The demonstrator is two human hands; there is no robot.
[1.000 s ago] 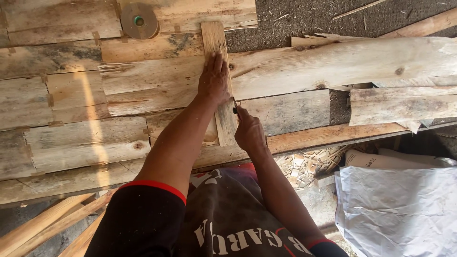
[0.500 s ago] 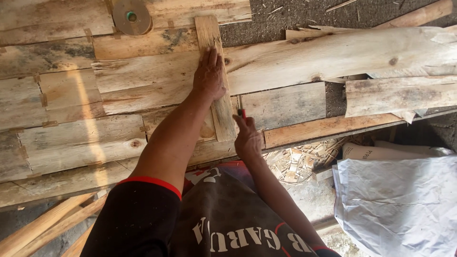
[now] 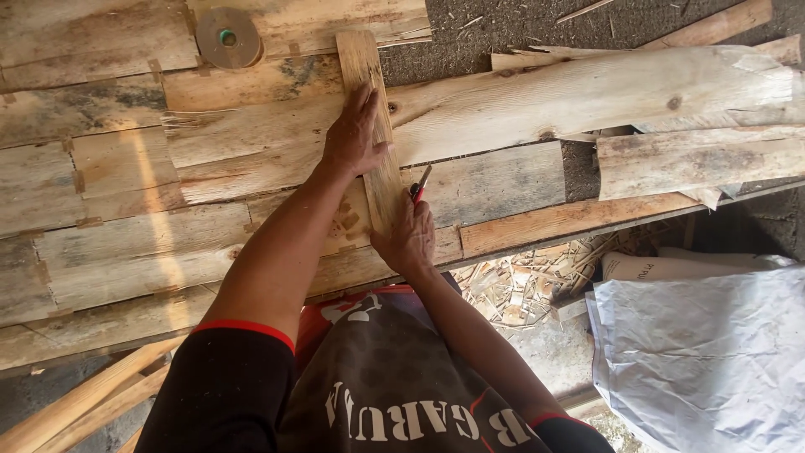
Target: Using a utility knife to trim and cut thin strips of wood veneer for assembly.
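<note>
Head view looks straight down at a rough bench of weathered planks (image 3: pixel 109 252), where a narrow wooden strip (image 3: pixel 373 126) lies upright in the picture, crossing the long boards from the near edge toward the far side. Pressed flat on this strip, about halfway along it, is the left hand (image 3: pixel 354 134), fingers spread and pointing far, palm down on the wood and on the wide pale board (image 3: pixel 587 92) beneath; it grips nothing, only bears down. Just nearer and slightly right, the right hand (image 3: pixel 407 239) is closed around a red pencil (image 3: pixel 421 183), whose tip rests against the right edge of the strip, close to a grey plank (image 3: pixel 495 180) lying across under it. Both forearms come up from the near edge, with black sleeves trimmed in red. On the far left of the bench sits a round flat disc (image 3: pixel 226 37) with a green centre, well apart from both hands. To the right, beyond the bench edge, a crumpled white sack (image 3: pixel 704 352) lies on the floor, and between it and the bench there is a heap of pale wood chips (image 3: pixel 528 285). Thin loose battens (image 3: pixel 75 403) lean at the near left corner.
</note>
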